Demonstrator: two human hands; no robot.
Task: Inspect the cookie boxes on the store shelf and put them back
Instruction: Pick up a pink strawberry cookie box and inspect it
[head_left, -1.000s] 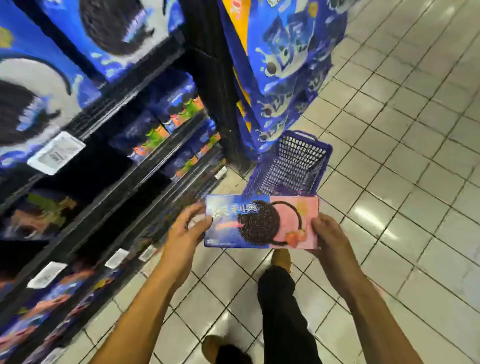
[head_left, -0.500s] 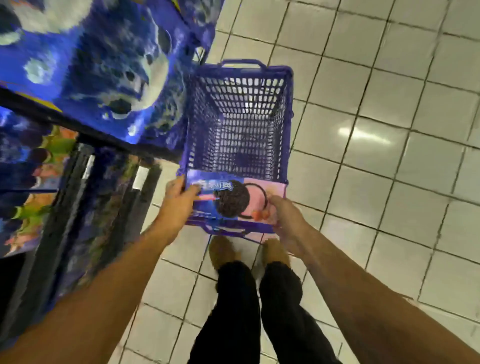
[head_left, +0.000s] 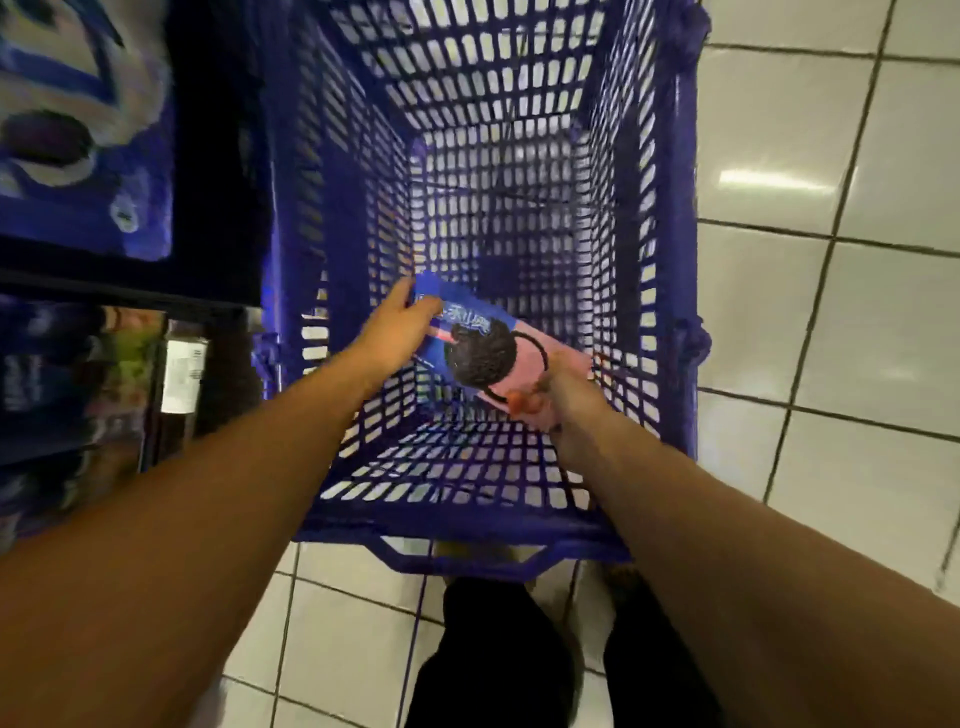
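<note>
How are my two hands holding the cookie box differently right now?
The left hand grips the blue end of the cookie box, farther into the basket; the right hand grips the pink end, nearer the body. Both hold the box inside the basket.

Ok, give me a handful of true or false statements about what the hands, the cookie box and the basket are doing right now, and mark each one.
1. Both hands hold the cookie box. True: the left hand grips its blue end, the right hand its pink end.
2. The box is inside the purple basket. True: it is held below the rim, between the mesh walls.
3. The basket is full of groceries. False: only this box shows inside it.
4. The box lies flat on the tiled floor. False: the hands hold it inside the basket.
5. The basket stands on a shelf. False: it stands on the floor beside the shelves.
</note>
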